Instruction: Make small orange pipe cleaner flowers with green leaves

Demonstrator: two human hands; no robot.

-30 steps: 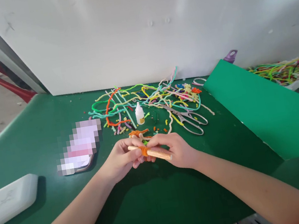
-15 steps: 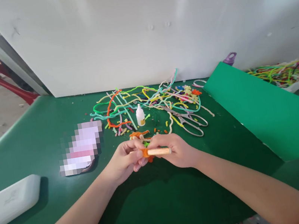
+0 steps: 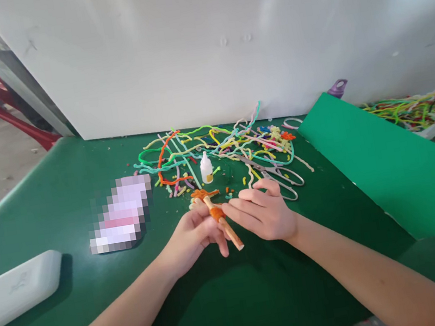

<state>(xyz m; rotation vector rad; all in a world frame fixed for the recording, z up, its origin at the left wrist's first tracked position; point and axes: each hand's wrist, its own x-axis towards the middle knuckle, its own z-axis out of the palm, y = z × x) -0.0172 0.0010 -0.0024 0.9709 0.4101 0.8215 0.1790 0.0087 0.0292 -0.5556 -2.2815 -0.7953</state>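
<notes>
A wooden stick (image 3: 234, 235) with orange fuzzy wire wound round its middle lies slanted in my left hand (image 3: 196, 235), whose thumb and fingers close on it. Close by on the right, my right hand (image 3: 265, 213) has its fingers stretched out, their tips at the orange wrap; nothing shows in its grasp. Just beyond the hands lies an orange fuzzy piece (image 3: 202, 193), partly hidden by the stick. A small white glue bottle (image 3: 206, 169) stands upright behind it. Metal scissors (image 3: 280, 172) lie past my right hand, which hides part of one handle.
Tangled coloured pipe cleaners (image 3: 218, 141) spread along the back, before a white board (image 3: 183, 52). A phone (image 3: 124, 213) and a white case (image 3: 18, 291) lie at left. A green panel (image 3: 392, 174) stands at right, with more pipe cleaners (image 3: 419, 111) behind it.
The stick has swung from level to slanting down toward me. My right hand has let go of it, its fingers now stretched out. My left hand still holds it.
</notes>
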